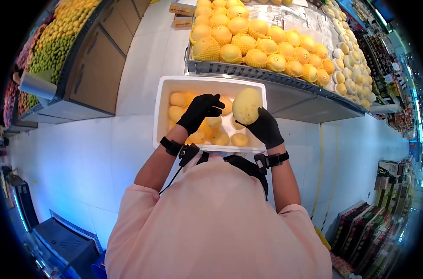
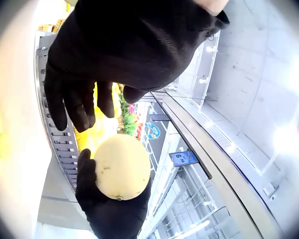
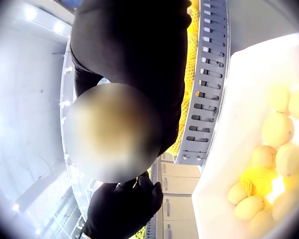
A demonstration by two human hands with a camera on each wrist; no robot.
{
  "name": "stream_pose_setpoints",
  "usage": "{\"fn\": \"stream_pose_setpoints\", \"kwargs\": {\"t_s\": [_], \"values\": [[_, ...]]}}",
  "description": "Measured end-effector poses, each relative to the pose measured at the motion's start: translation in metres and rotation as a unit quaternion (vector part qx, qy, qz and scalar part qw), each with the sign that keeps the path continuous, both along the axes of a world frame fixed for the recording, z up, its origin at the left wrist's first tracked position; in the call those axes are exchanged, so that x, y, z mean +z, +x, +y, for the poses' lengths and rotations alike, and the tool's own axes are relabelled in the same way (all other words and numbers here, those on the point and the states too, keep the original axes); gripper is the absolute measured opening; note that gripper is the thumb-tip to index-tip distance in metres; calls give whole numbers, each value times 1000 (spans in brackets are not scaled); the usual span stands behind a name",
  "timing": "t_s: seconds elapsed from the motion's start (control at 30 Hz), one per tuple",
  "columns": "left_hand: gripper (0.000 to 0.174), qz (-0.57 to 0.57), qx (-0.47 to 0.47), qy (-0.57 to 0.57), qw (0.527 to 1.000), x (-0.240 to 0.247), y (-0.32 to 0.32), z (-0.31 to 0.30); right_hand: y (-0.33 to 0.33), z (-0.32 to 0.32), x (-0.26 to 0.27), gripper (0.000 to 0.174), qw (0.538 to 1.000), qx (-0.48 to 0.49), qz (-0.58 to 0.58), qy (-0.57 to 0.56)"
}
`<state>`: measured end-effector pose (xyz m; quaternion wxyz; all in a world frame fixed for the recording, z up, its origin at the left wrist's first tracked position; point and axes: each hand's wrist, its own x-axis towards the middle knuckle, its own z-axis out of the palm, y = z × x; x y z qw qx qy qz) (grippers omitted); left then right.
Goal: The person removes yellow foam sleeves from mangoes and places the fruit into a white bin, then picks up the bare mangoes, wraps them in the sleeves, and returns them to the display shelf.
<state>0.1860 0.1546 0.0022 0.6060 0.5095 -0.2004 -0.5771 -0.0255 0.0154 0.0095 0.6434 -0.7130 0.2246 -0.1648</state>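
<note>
A pale yellow melon [image 1: 247,106] with brownish specks is held up in my black-gloved right hand [image 1: 266,130], over the right end of a white foam box [image 1: 162,130]. In the left wrist view the fingers cup the melon [image 2: 122,167] from below and the side. My gloved left hand [image 1: 201,113] hovers over the middle of the box, its fingers loosely bent with nothing between them. Several yellow melons [image 1: 177,99] lie inside the box, some hidden under my left hand. A round blur covers the melon in the right wrist view.
Beyond the box stands a display stand with a slotted grey edge [image 1: 248,70], piled with yellow melons in foam nets [image 1: 255,58]. Paler melons [image 1: 349,69] fill its right side. Another fruit counter [image 1: 97,69] is to the left, across a tiled floor [image 1: 141,88].
</note>
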Motion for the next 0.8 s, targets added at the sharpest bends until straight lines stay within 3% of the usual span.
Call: {"fn": "stream_pose_setpoints", "kwargs": {"t_s": [0.03, 0.1, 0.2, 0.3, 0.4, 0.5, 0.53, 0.57, 0.6, 0.67, 0.7, 0.8], "values": [[32, -31, -10, -31, 999, -4, -1, 0, 1, 1, 8, 51, 990, 0, 55, -132], [28, -89, -32, -91, 991, -14, -5, 2, 3, 2, 25, 49, 924, 9, 177, -339], [26, -32, -29, -60, 997, -1, -10, 1, 6, 10, 40, 49, 942, -56, 101, -316], [28, -8, -22, -61, 998, 11, -17, 2, 10, 5, 36, 35, 919, -56, 76, -382], [33, -45, -20, -63, 997, 12, -25, -1, 5, -5, 29, 38, 912, -2, 163, -376], [44, -185, -27, -13, 982, 20, -35, -7, 9, -3, 25, 54, 949, -7, 159, -273], [45, -204, -15, -23, 979, 20, -37, -8, 13, -4, 20, 58, 995, -23, 70, -70], [47, -224, -2, -33, 974, 20, -38, -8, 16, -6, 12, 62, 990, -38, -22, 137], [49, -244, 9, -42, 969, 19, -39, -8, 20, -4, 12, 66, 933, -51, -114, 339], [56, -178, 20, -104, 978, 16, -35, -4, 17, -8, 23, 75, 999, -12, -12, 50], [60, -143, 26, -134, 980, 13, -34, -1, 16, -8, 32, 80, 994, 8, 40, -98], [68, -242, 55, -189, 950, 3, -37, 2, 16, -5, 52, 82, 950, 63, 23, -306]]}}
